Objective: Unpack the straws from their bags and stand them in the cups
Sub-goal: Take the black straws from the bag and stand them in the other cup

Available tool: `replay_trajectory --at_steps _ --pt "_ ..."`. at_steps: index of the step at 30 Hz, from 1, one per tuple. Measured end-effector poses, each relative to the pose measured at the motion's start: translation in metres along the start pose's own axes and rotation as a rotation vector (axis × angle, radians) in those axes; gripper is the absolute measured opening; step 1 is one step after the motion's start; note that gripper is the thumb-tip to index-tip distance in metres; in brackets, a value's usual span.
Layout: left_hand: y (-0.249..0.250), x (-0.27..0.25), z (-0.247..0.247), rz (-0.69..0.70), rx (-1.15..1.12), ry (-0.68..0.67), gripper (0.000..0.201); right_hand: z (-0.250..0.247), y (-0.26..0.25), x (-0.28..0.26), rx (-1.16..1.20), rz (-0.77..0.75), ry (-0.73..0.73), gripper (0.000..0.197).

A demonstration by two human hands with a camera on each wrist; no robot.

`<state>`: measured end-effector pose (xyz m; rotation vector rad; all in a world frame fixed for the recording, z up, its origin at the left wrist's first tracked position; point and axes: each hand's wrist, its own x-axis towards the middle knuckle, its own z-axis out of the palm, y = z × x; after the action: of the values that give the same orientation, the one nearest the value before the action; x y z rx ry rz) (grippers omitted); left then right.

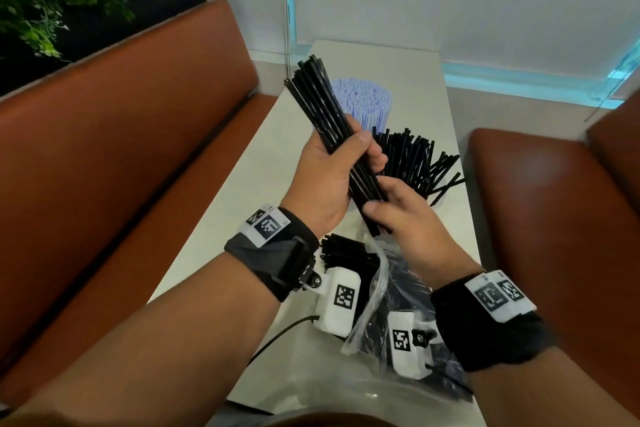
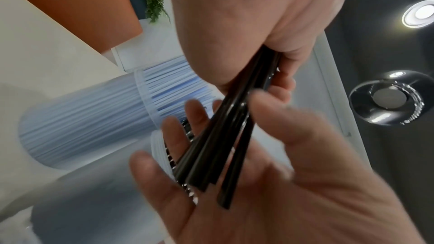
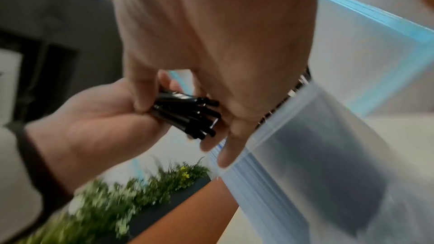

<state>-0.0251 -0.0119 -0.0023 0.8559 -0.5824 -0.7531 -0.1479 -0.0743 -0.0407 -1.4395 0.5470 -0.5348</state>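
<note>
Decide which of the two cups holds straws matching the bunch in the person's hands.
The nearer, right-hand cup: its straws are black like the held bunch; the farther cup holds pale blue ones.

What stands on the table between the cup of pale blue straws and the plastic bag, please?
The cup of black straws, fanned out, as the head view shows.

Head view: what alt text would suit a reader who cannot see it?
Two hands hold a bundle of black straws above a table: the left hand grips its middle, the right hand its lower end. Behind stand a cluster of black straws and pale blue straws; a clear bag lies nearer.
</note>
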Motion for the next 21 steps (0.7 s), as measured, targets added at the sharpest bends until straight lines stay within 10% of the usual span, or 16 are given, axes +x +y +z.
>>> replay_trajectory --at_steps 14,21 --pt "0.004 0.000 0.013 0.078 0.178 -0.120 0.010 -0.010 0.009 -0.002 -0.921 -0.107 0.086 0.021" --pt "0.019 0.051 0.021 0.372 0.172 0.207 0.012 -0.044 0.017 0.013 -1.170 0.103 0.142 0.052"
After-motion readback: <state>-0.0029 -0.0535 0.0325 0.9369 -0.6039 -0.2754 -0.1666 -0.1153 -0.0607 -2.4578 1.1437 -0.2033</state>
